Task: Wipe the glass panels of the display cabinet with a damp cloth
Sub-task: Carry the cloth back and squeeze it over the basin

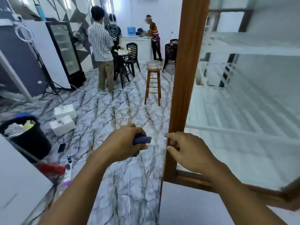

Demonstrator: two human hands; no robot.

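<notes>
The cabinet frame (186, 65) on the right is brown wood with a smooth, faintly glossy finish, and its glass panel (253, 101) is clear and reflective. The left hand (125, 143) grips a dark blue cloth (142, 139) that looks soft and matt. The floor (103, 111) is polished veined marble, the far stool (153, 83) plain wood.

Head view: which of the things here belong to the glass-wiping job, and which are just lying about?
Belong to the job:
- dark blue cloth, bunched in the left hand
- glass panel in its wooden frame
- right hand, open, fingers at the frame

Just lying about:
- wooden stool with a basin on it
- black bin
- white boxes
- power strip and cables
- glass-door fridge
</notes>
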